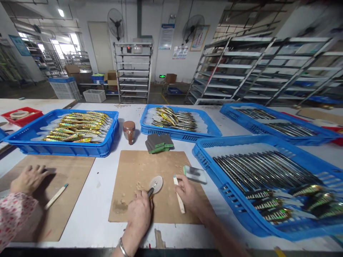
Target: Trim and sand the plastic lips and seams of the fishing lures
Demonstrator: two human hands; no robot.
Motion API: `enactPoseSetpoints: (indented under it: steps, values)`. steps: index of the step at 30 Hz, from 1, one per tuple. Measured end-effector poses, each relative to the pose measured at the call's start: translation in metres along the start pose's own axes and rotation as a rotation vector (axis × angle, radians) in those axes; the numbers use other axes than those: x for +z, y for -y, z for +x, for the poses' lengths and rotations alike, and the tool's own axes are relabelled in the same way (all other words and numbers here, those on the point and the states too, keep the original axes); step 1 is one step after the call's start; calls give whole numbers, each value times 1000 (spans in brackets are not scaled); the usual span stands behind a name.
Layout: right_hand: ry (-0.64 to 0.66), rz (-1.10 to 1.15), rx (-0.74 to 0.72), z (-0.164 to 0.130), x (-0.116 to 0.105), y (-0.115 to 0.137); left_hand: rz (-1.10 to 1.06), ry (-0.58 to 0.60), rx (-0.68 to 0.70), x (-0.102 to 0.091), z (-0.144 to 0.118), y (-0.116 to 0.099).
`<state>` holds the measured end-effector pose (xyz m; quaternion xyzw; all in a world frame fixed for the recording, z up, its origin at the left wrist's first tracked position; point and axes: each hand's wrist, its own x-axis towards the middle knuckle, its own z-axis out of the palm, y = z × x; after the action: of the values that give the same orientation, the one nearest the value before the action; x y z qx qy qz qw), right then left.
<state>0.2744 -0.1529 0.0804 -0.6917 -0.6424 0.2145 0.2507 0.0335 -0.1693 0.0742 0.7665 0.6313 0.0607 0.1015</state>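
My left hand [139, 213] rests on a brown board [139, 171] and pinches a small dark fishing lure [151, 192] next to a white disc [156, 184]. My right hand [189, 194] lies on the same board, its fingers around a pale flat stick [180, 202]. A sanding block [195, 174] lies just beyond the right hand. The blue crate [211, 171] to the right holds several dark and gold lures.
A co-worker's hand [28, 178] with a floral sleeve rests on a second board at the left, a stick [55, 196] beside it. Blue crates of lures [77, 126] [174, 119] stand behind, with a brown cup [129, 131] and stacked sanding pads [159, 142] between them.
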Motion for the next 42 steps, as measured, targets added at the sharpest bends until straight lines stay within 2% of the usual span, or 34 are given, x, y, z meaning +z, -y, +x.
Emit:
enactPoseSetpoints:
  steps: [4, 7, 9, 13, 17, 27, 37, 42]
  values:
    - [37, 770, 246, -7, 4, 17, 34, 15, 19, -1, 0, 0]
    - [83, 1000, 291, -8, 6, 25, 63, -1, 49, -1, -1, 0]
    - [33, 913, 203, -7, 10, 25, 89, -17, 58, 0, -1, -1]
    - [-184, 498, 12, -5, 26, 19, 137, -48, 64, 0, -1, -4]
    - [-290, 371, -79, -4, 42, 10, 127, -25, 52, 1, -2, -6]
    - [-326, 201, -302, -10, 58, 0, 136, -34, 61, 9, -5, -7]
    - [-356, 135, -282, -13, 66, -3, 160, -25, 68, 5, -7, -11]
    - [-319, 123, -278, -16, 66, -1, 182, -37, 81, 6, -9, -11]
